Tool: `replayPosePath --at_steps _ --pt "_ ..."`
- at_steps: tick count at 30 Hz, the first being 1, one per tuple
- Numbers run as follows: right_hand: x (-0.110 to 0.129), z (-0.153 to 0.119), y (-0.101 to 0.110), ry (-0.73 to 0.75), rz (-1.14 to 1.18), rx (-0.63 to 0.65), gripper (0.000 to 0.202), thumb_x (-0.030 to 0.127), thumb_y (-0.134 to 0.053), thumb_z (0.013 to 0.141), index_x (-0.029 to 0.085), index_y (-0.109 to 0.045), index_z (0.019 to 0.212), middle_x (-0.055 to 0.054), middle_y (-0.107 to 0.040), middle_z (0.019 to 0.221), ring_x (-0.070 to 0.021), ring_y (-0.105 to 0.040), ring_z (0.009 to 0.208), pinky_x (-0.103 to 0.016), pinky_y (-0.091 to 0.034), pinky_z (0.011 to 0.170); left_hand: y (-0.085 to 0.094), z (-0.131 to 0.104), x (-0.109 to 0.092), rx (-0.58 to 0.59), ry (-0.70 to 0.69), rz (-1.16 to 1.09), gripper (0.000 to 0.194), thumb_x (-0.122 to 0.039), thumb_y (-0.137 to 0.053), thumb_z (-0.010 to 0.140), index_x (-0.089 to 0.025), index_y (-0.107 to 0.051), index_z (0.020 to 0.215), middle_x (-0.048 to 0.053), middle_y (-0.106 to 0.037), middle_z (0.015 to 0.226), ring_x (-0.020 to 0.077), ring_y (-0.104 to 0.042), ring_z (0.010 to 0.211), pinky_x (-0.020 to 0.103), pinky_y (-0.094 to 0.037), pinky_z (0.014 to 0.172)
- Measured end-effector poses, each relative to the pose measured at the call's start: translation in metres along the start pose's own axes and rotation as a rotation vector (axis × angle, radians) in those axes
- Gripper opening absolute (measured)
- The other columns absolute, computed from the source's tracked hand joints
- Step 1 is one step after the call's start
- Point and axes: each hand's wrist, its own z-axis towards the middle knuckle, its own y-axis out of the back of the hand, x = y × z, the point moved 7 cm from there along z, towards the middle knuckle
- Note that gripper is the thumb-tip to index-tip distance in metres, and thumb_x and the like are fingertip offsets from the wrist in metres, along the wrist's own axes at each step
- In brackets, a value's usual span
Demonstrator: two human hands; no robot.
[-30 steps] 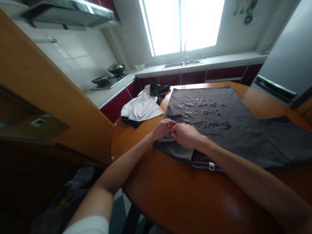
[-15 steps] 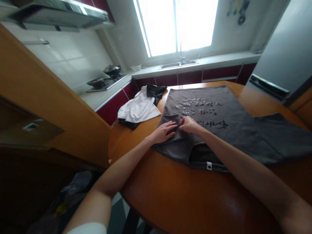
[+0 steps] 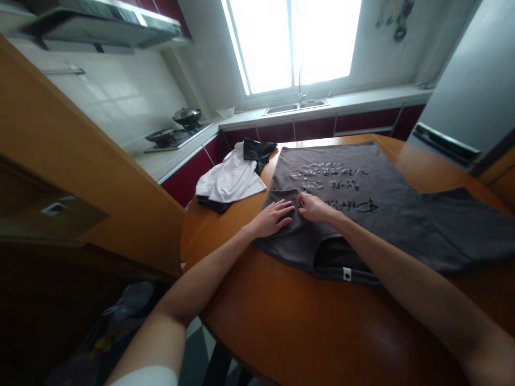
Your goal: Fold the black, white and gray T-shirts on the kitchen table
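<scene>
Head view, as seen from my remote post: a dark-grey, soft-cloth T-shirt [image 3: 388,217] w/ glossy, raised dark lettering [image 3: 354,185] lies spread on the smooth, orange-brown wooden bench [image 3: 289,327], neckline at the near side. Main risk, in my judgement: slippage. My L hand [image 3: 271,220] rests palm down, fingers spread and gripping nothing, on a turned-over grey flap [image 3: 285,195] (prob. the other sleeve); if its pressure is too light, a tug by my R hand [image 3: 316,208] could drag the layer along the polished top, skewing the flap's edge or raising creases beneath. 2nd risk: my bare R forearm [image 3: 396,273] spans the neckline beside the small white label [image 3: 346,274]; were it to dip or sweep, it could ruck up the collar cloth. 3rd: the flat grey sleeve [image 3: 469,222] at far R runs out to the border of view, so a snag there would be hard for me to spot. Rel. position: the cloth lies directly under the L fingers, touching them, tips pointing twd the R hand; the R fingers are bunched at the flap's inner margin, just beside the L tips and near the lettering. Whether cloth is pinched btwn them is unclear to me. A white-and-black pile of garments [image 3: 233,179] lies beyond the L hand, apart from it.
</scene>
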Motion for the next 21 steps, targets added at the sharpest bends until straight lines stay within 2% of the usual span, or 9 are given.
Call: replayPosePath --at_steps 6,11,13,16,19,21 --pt "-0.007 0.000 0.002 -0.072 -0.096 0.011 0.032 0.025 -0.066 0.084 0.019 -0.066 0.116 -0.013 -0.073 0.111 -0.0252 -0.068 0.100 -0.029 -0.048 0.081 0.020 -0.002 0.004 -0.136 0.035 -0.072 0.043 -0.039 -0.045 0.105 -0.018 -0.060 0.139 0.013 -0.055 0.149 0.0267 -0.044 0.144 0.046 -0.037 0.120" --pt "-0.004 -0.006 0.000 -0.093 -0.185 0.041 0.028 0.029 -0.066 0.088 0.023 -0.068 0.115 -0.012 -0.072 0.119 -0.0272 -0.067 0.109 -0.032 -0.050 0.087 0.010 -0.003 0.003 -0.011 0.014 0.031 0.047 -0.042 -0.054 0.101 -0.020 -0.057 0.143 0.013 -0.049 0.154 0.0312 -0.039 0.147 0.053 -0.031 0.122" --pt "-0.001 -0.009 0.002 -0.091 -0.227 0.034 0.028 0.029 -0.064 0.089 0.022 -0.069 0.116 -0.013 -0.071 0.119 -0.0277 -0.067 0.110 -0.033 -0.050 0.089 0.011 -0.003 -0.001 -0.022 0.008 0.060 0.047 -0.043 -0.050 0.102 -0.022 -0.055 0.144 0.011 -0.049 0.154 0.0293 -0.037 0.148 0.052 -0.030 0.122" --pt "0.003 -0.012 0.009 -0.072 -0.288 -0.064 0.027 0.026 -0.055 0.094 0.018 -0.070 0.116 -0.017 -0.069 0.121 -0.0298 -0.066 0.112 -0.036 -0.051 0.091 0.013 -0.003 -0.010 -0.031 -0.017 0.074 0.050 -0.045 -0.043 0.105 -0.026 -0.048 0.151 0.008 -0.045 0.158 0.0253 -0.032 0.151 0.048 -0.028 0.124" --pt "0.010 -0.013 0.012 0.008 -0.305 -0.252 0.036 0.025 -0.045 0.099 0.016 -0.065 0.127 -0.018 -0.063 0.133 -0.0306 -0.058 0.124 -0.038 -0.049 0.098 -0.001 -0.004 -0.014 0.088 -0.003 0.104 0.056 -0.051 -0.044 0.104 -0.031 -0.039 0.156 0.004 -0.033 0.165 0.0266 -0.022 0.155 0.050 -0.019 0.126" --pt "0.014 -0.011 0.003 0.110 -0.290 -0.298 0.044 0.026 -0.041 0.102 0.016 -0.056 0.141 -0.016 -0.052 0.149 -0.0294 -0.046 0.138 -0.041 -0.042 0.109 -0.011 -0.005 -0.011 0.160 0.032 0.126 0.061 -0.056 -0.045 0.102 -0.033 -0.035 0.158 0.003 -0.025 0.168 0.0280 -0.015 0.156 0.051 -0.014 0.127"
